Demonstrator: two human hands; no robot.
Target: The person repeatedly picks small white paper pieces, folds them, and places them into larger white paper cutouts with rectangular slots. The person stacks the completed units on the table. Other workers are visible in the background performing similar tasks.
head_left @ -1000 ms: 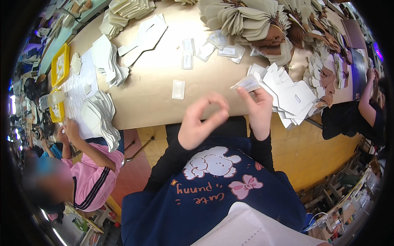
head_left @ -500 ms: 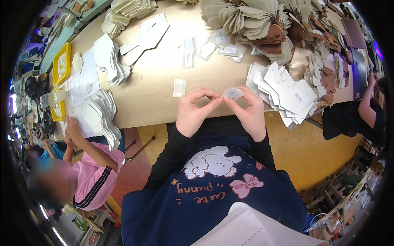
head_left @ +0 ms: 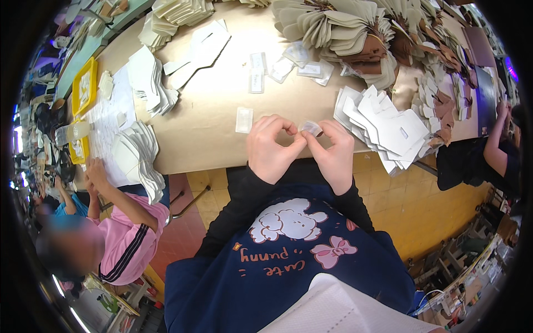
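Observation:
Between my two hands, just over the table's near edge, is a small whitish translucent packet [head_left: 311, 128] that looks like a stack of labels. My left hand [head_left: 273, 145] pinches its near-left edge between thumb and forefinger. My right hand [head_left: 333, 151] grips the other side with thumb and fingers, and the fingertips of both hands nearly meet. Part of the packet is hidden behind the fingers. A similar flat packet [head_left: 244, 120] lies on the table just beyond my left hand. Farther off, several more small packets [head_left: 256, 80] lie loosely together.
Stacked white cut pieces [head_left: 388, 125] overhang the table edge at right. Bundled beige and brown pieces [head_left: 355, 33] fill the far right. More white stacks [head_left: 136, 152] stand at left, near yellow trays [head_left: 84, 86]. A person in a pink sleeve [head_left: 133, 238] works at my left; another person's arm [head_left: 497, 141] shows at right.
My hands have drawn slightly closer together, the left one shifting a little right. The packet between them has tilted and now shows less of its face.

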